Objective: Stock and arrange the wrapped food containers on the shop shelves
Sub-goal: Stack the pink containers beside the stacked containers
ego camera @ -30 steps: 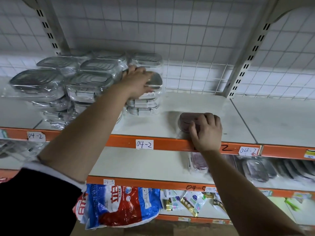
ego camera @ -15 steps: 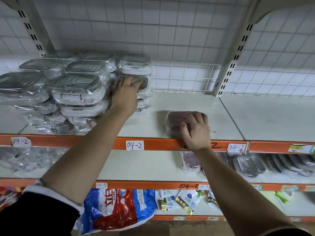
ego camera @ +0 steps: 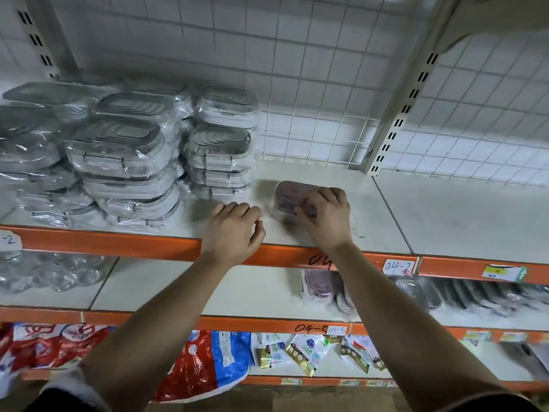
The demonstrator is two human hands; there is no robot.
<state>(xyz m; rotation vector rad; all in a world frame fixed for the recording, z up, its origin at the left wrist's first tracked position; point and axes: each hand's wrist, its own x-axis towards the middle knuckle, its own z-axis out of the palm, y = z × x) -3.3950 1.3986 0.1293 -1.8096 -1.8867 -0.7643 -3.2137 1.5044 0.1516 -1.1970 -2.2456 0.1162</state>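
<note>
A small pink-lidded wrapped container (ego camera: 289, 195) lies on the upper shelf (ego camera: 445, 215) near its front edge. My right hand (ego camera: 325, 215) rests over its right side, fingers curled onto the lid and holding it. My left hand (ego camera: 233, 228) hovers just left of it over the shelf, fingers loosely curled and holding nothing. Stacks of clear wrapped containers with grey lids (ego camera: 124, 150) fill the shelf's left part; the nearest stack (ego camera: 221, 150) stands just behind my left hand.
The shelf's orange front rail (ego camera: 118, 243) carries handwritten labels. A slotted upright (ego camera: 401, 114) and wire grid back (ego camera: 326, 84) close the rear. The lower shelf holds more wrapped containers (ego camera: 319, 285); bags (ego camera: 208, 361) lie below.
My left hand has come off the nearest container stack and dropped down toward the shelf front, beside the pink container. My right hand stays on the pink container.
</note>
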